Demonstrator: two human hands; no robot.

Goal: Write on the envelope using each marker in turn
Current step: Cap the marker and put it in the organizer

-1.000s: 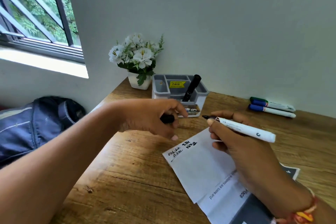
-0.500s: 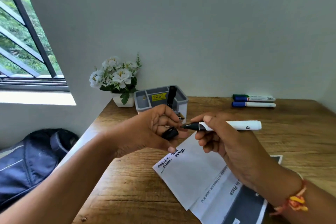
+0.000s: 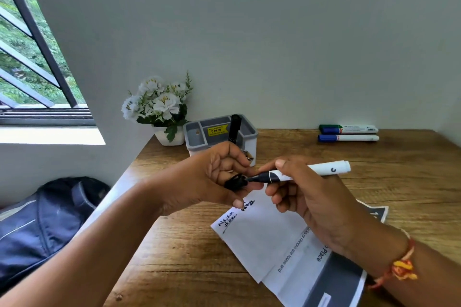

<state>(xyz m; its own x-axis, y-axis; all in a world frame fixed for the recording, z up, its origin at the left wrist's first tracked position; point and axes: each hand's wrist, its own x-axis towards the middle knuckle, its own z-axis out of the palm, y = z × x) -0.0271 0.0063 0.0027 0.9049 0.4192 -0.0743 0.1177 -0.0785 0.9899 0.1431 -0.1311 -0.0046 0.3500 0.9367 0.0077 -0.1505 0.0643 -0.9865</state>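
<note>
A white envelope (image 3: pixel 262 237) with black handwriting at its far corner lies on the wooden desk (image 3: pixel 189 257), over a printed sheet (image 3: pixel 321 279). My right hand (image 3: pixel 306 202) holds a white-barrelled black marker (image 3: pixel 306 173) level above the envelope, tip pointing left. My left hand (image 3: pixel 214 179) pinches the marker's black cap (image 3: pixel 235 182), its opening right at the tip. Two blue-capped markers and a green-capped one (image 3: pixel 349 133) lie at the back right. Another black marker (image 3: pixel 234 127) stands in the grey organiser (image 3: pixel 199 136).
A white pot of white flowers (image 3: pixel 159 109) sits at the desk's back left corner against the wall. A dark blue bag (image 3: pixel 45 222) lies on the floor left of the desk, under the window. The desk's left edge runs diagonally past my left forearm.
Both hands rose off the envelope and came together. The cap in my left hand now meets the marker's tip. The camera tilted up and shifted, so the desk sits lower in view.
</note>
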